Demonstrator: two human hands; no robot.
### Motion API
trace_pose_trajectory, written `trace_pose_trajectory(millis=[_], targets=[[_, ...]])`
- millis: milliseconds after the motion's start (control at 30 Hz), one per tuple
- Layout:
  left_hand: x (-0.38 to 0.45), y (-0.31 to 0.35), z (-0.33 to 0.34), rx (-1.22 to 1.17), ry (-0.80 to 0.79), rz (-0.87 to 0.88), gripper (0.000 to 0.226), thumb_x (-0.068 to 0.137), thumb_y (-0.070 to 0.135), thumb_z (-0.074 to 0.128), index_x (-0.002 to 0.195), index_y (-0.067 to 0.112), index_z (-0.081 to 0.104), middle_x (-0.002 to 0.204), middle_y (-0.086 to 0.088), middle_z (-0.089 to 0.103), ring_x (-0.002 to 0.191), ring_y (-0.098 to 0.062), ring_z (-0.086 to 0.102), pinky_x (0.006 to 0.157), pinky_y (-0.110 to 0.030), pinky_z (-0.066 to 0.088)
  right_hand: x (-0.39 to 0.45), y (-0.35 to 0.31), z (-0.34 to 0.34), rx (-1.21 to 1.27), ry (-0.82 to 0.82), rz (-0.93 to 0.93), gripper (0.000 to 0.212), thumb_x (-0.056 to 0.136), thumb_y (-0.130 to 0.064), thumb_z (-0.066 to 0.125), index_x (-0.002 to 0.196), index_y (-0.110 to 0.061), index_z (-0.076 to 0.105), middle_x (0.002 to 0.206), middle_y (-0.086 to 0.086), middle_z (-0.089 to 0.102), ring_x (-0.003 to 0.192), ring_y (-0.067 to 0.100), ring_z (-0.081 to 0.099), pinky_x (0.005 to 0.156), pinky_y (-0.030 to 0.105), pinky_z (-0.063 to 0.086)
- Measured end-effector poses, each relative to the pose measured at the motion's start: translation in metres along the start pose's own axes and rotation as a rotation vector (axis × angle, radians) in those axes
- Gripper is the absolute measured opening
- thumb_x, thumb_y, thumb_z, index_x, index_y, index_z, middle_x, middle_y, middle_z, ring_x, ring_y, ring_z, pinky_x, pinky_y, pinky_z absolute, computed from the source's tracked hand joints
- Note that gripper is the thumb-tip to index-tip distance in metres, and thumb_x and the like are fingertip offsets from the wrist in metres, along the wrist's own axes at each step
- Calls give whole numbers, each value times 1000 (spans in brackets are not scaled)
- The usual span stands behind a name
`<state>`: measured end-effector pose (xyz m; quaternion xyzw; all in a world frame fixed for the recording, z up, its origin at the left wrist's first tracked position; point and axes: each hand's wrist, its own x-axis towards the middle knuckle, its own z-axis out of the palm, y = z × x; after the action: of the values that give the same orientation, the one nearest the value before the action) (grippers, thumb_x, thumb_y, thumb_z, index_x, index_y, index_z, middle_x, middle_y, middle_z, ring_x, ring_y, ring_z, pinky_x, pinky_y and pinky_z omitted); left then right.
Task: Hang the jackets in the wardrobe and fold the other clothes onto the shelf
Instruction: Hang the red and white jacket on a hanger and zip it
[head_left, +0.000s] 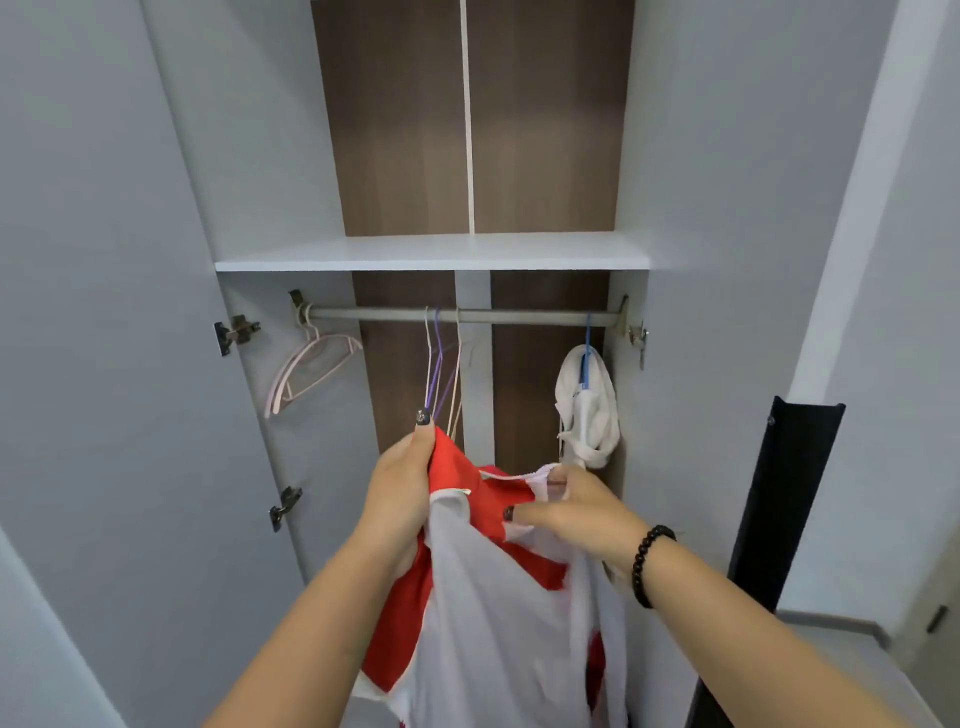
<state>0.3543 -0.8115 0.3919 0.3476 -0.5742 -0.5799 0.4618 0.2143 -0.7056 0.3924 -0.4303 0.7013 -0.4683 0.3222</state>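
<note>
The wardrobe (701, 208) stands open, grey-white walls around a brown back panel, and most of the task looks still ahead. The shelf (431, 252) carries no folded clothes that can be seen from this angle. Below it the rail (519, 316) holds one finished item, a white garment (589, 410) on a blue hanger near the right end; whether it is a jacket is hard to say. A red-and-white jacket (493, 597) is held up in front of the rail, not yet hung. The left hand (402, 488) has its grip clamped on the red shoulder; the right hand (576, 506) pinches the white collar edge, where a hanger seems to sit, though that is unclear. Spare thin hangers (441, 364) dangle mid-rail, and a pink hanger (311, 371) hangs at the left end. A dark upright panel (779, 493) stands to the right.
</note>
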Motion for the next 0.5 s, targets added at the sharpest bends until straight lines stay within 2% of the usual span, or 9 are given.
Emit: trace_pose_trajectory(millis=[33, 100, 167, 233, 267, 333, 367, 433, 500], targets=[[5, 8, -2, 3, -39, 8, 36, 99, 40, 47, 79, 14, 62, 77, -14, 60, 72, -22, 55, 70, -34, 45, 3, 3, 5, -164, -46, -12, 47, 71, -28, 81, 109, -18, 56, 104, -5, 56, 78, -5, 61, 64, 6, 48], [12, 19, -5, -9, -151, 0, 42, 99, 38, 49, 63, 21, 63, 68, -10, 59, 65, -21, 56, 63, -29, 46, 14, 10, 21, -295, -71, -167, 90, 63, -47, 83, 137, -34, 35, 130, -13, 38, 113, 2, 51, 90, 15, 45], [18, 22, -12, 15, -263, 5, 50, 99, 35, 49, 51, 24, 58, 58, -4, 56, 56, -17, 53, 54, -23, 45, 23, 8, 43, -228, -112, -351, 87, 64, -51, 80, 135, -53, 29, 134, -19, 37, 121, -1, 46, 98, 20, 44], [28, 23, -24, 53, -340, 22, 51, 99, 35, 50, 49, 25, 55, 55, -1, 53, 54, -15, 51, 54, -24, 45, 35, 5, 64, -133, -152, -414, 66, 68, -48, 77, 122, -60, 41, 124, -22, 53, 111, -4, 55, 93, 22, 50], [34, 24, -32, 68, -358, 38, 49, 98, 35, 51, 51, 25, 55, 57, -2, 53, 55, -15, 51, 57, -26, 45, 42, 3, 72, -81, -152, -410, 52, 72, -43, 76, 117, -54, 51, 115, -20, 61, 102, -2, 61, 88, 24, 53], [52, 23, -53, 69, -357, 83, 43, 96, 36, 55, 54, 26, 55, 62, -4, 54, 60, -15, 52, 63, -30, 44, 57, -2, 86, 5, -100, -390, 21, 81, -29, 71, 102, -29, 67, 91, -2, 70, 80, 5, 63, 75, 30, 54], [62, 23, -65, 70, -357, 102, 39, 92, 39, 59, 55, 26, 56, 62, -3, 55, 60, -14, 52, 65, -30, 42, 64, -4, 92, 36, -70, -386, 11, 84, -20, 68, 94, -15, 67, 80, 7, 66, 71, 10, 58, 69, 35, 50], [80, 22, -91, 146, -385, 145, 33, 73, 56, 70, 62, 26, 60, 66, 2, 59, 63, -10, 55, 67, -27, 42, 79, -12, 102, 46, -5, -404, 10, 87, -10, 65, 77, -10, 61, 64, 1, 53, 62, 10, 46, 62, 31, 40], [96, 14, -118, 346, -412, 180, 59, 47, 74, 79, 87, 34, 63, 87, 9, 67, 79, -5, 64, 73, -22, 47, 93, -23, 111, 47, 43, -428, 20, 85, -10, 67, 71, -17, 55, 56, -11, 46, 54, 5, 40, 56, 21, 36]])
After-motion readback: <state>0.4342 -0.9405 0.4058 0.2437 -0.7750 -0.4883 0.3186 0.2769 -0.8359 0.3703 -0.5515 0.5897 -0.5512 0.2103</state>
